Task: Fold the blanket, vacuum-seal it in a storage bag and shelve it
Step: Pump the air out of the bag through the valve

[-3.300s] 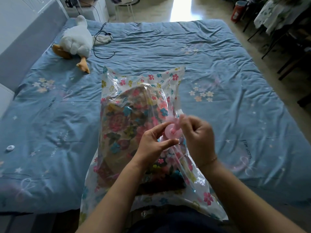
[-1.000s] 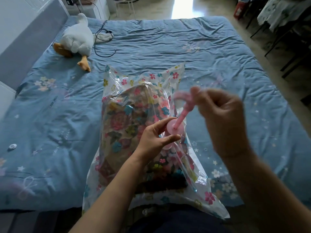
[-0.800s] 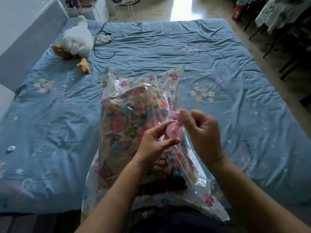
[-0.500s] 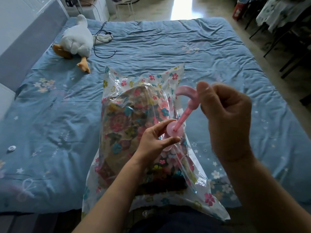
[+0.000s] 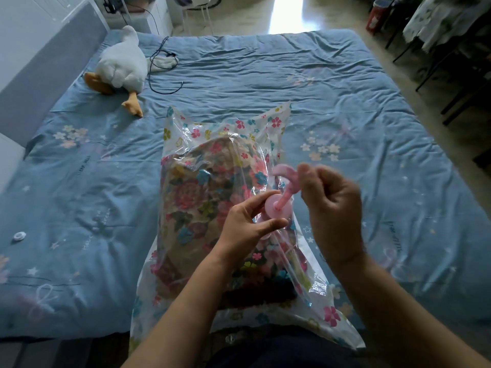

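Observation:
A clear storage bag (image 5: 223, 128) printed with flowers lies on the blue bed in front of me, with the folded floral blanket (image 5: 196, 197) inside it. A small pink hand pump (image 5: 279, 207) stands on the bag's right side. My left hand (image 5: 247, 224) pinches the pump's round pink base between thumb and fingers. My right hand (image 5: 329, 205) grips the pump's pink handle (image 5: 285, 172), which sits partly raised above the base on its rod.
The bed (image 5: 265, 75) has a wrinkled blue cover. A white plush goose (image 5: 121, 66) and a black cable (image 5: 162, 67) lie at its far left. A small white round cap (image 5: 19, 235) lies at the left. Chairs (image 5: 457, 65) stand on the floor at right.
My right hand keeps moving the pink handle up and down; half a second ago it was raised higher, now it has come lower toward the base. My left hand stays put.

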